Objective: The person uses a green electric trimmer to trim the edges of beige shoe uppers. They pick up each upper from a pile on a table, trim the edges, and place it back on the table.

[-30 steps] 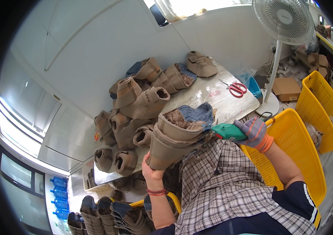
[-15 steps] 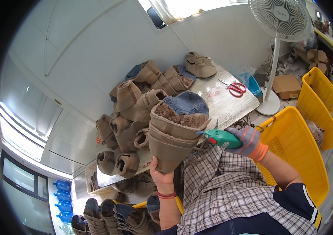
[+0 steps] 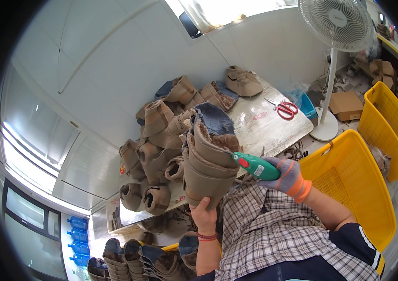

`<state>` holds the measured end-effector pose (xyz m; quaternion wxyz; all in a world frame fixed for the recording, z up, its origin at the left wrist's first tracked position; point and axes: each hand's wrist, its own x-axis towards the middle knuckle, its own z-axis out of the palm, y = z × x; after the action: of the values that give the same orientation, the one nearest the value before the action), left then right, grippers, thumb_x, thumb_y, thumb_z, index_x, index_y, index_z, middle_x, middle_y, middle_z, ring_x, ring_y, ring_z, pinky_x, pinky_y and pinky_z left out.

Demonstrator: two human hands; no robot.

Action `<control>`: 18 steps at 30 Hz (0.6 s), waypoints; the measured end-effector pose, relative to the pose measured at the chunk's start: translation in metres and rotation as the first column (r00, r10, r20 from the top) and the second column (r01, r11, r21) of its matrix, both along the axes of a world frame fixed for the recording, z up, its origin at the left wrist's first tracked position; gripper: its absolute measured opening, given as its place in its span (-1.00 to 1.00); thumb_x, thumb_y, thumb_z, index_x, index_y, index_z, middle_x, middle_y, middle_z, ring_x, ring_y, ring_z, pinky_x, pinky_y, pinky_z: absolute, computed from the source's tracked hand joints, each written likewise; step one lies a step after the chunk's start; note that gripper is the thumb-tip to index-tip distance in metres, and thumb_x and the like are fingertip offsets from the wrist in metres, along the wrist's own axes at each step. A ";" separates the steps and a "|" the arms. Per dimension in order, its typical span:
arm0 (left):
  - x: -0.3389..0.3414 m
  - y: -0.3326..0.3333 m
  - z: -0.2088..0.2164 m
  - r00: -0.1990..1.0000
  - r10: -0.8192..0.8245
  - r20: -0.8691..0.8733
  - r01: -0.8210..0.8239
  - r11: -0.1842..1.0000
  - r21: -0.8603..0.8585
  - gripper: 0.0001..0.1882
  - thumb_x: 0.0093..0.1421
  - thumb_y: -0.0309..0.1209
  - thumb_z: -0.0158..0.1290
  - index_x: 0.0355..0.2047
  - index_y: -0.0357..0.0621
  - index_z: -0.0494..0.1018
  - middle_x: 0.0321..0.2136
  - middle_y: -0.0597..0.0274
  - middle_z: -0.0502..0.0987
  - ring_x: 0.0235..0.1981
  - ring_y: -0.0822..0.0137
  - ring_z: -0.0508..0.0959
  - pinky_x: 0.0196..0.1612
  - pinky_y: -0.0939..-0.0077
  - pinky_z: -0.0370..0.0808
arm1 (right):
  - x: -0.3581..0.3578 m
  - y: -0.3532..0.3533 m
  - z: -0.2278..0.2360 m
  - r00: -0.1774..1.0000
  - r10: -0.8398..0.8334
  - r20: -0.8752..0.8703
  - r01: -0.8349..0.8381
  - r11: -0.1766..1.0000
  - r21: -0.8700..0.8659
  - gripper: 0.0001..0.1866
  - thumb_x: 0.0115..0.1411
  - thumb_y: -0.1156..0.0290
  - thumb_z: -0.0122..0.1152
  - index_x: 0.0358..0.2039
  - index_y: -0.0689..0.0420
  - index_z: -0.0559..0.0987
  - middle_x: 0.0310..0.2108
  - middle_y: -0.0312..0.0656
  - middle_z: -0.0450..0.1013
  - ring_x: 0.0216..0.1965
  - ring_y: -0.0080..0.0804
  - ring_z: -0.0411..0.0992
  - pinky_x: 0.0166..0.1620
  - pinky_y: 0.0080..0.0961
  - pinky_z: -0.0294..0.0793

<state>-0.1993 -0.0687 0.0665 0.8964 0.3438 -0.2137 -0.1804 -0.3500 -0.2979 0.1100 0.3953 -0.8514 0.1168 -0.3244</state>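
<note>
From my end, I'm gripping the narrow lower end of a stack of brown fleece-lined boot uppers (image 3: pixel 212 180) with the bare left hand (image 3: pixel 203 214), and it's leaning slightly before the table (image 3: pixel 262 117). My gloved right hand (image 3: pixel 287 177) is grasping a green handheld tool (image 3: pixel 257 167), its tip meeting the stack's right side. Red-handled scissors (image 3: pixel 286 110) are lying beyond.

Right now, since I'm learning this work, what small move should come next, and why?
Probably a slight turn of the brown stack by the left hand: the green tool in the gloved right hand has its tip at or near the rim of the top piece, and turning might bring more rim to it.
</note>
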 end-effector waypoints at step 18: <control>-0.003 -0.023 -0.044 0.106 0.019 0.994 -0.811 0.580 0.075 -0.65 0.10 -0.59 0.12 -0.07 -0.35 0.45 -0.15 -0.03 0.53 -0.12 -0.04 0.51 -0.04 0.20 0.39 | -0.005 0.014 0.003 0.983 -0.149 -0.111 0.183 0.875 0.448 -0.29 -0.15 0.24 0.55 -0.02 0.29 0.46 -0.32 -0.20 0.55 -0.35 -0.58 0.49 -0.25 -0.61 0.52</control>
<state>-0.2024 -0.0914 0.0222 0.4099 0.7020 -0.5036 0.2923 -0.3555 -0.2837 0.1128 0.5502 -0.7329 0.2767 -0.2891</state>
